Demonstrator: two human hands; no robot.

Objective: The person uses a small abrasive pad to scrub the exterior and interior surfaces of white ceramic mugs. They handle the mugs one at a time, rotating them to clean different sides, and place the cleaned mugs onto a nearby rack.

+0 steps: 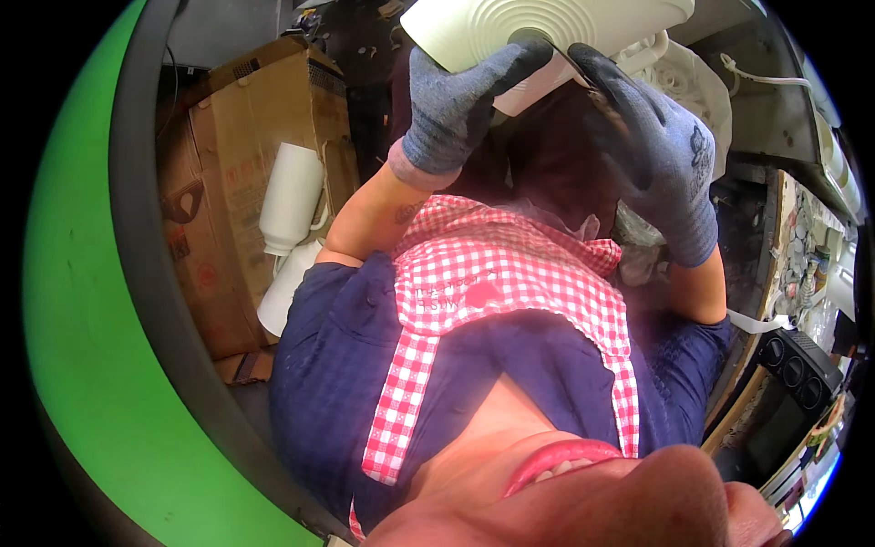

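A pale white plastic jug body with moulded concentric rings is at the top of the view, partly cut off by the frame. My left hand, in a grey-blue glove with dark fingertips, grips its near edge, the thumb lying beside the centre of the rings. My right hand, gloved alike, is closed around a thin, dark knife-like tool. Its tip reaches the ringed area near my left thumb; most of the tool is hidden by the fingers. Beside my right fingers shows a white handle.
Left of me stands a cardboard box, with a white handled jug and another white piece by it. A clear bag of white rings sits beyond my right hand. A green, dark-edged surface curves along the left; a cluttered shelf is at right.
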